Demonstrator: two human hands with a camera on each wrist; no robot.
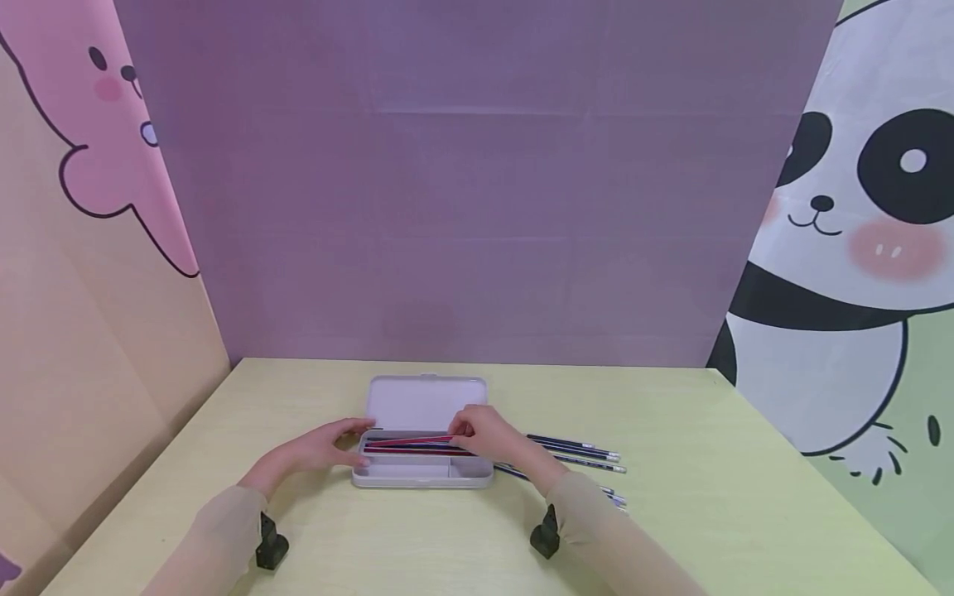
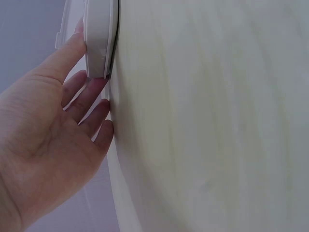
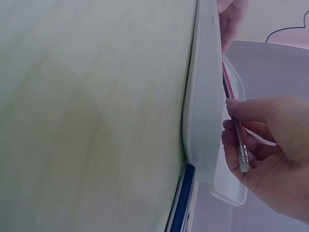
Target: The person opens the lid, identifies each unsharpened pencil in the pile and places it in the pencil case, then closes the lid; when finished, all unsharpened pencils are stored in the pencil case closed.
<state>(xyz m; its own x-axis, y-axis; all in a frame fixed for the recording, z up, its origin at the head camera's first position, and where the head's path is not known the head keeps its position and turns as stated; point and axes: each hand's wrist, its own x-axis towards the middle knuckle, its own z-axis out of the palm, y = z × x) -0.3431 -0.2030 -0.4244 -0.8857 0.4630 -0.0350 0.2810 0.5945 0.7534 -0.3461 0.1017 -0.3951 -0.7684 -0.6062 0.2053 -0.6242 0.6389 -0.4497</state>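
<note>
Red pencil (image 1: 410, 441), lengthwise along case (image 1: 406, 483), eraser (image 3: 245, 167) rightward

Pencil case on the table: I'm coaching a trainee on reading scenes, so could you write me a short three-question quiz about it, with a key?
1. Which hand pinches a pencil at the pencil case?

2. True or false: the lid is shut.

3. In the head view, where do the loose pencils lie?
A) left of the case
B) right of the case
C) behind the lid

Key:
1. The right hand.
2. False; the lid stands open.
3. B
</note>
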